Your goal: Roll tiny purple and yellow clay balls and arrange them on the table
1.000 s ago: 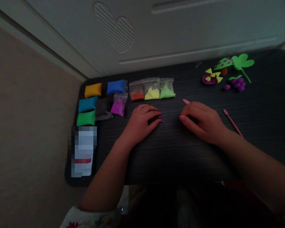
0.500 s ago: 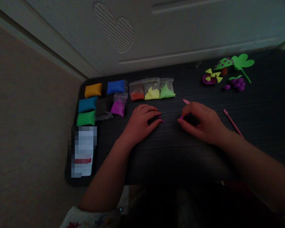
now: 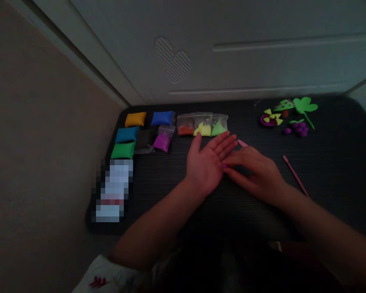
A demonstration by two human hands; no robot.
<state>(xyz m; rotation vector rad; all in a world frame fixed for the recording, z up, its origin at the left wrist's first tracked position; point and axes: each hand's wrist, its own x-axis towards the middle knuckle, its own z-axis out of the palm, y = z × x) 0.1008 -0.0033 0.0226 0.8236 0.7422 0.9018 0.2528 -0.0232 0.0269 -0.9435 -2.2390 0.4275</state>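
My left hand point(image 3: 205, 167) lies palm up with its fingers stretched out, over the middle of the dark table point(image 3: 177, 215). At its outer edge, my right hand point(image 3: 256, 169) pinches a small purple clay piece point(image 3: 225, 165) between thumb and fingers. The clay piece is at the left palm's edge; whether it rests on the palm I cannot tell. A pink clay tool point(image 3: 242, 143) shows only its tip beyond the right hand. Another thin pink tool point(image 3: 295, 175) lies to the right of that hand.
Bags of orange point(image 3: 186, 129), yellow point(image 3: 203, 129) and green clay point(image 3: 220, 128) stand behind my left hand. More coloured packs point(image 3: 126, 135) and a phone point(image 3: 114, 191) lie left. Shaped clay pieces, including a purple grape bunch point(image 3: 300, 128) and a green flower point(image 3: 305, 106), sit back right.
My left hand has turned from palm down to palm up and moved right, meeting my right hand. The right hand keeps its pinch on the purple piece. The view has tilted up.
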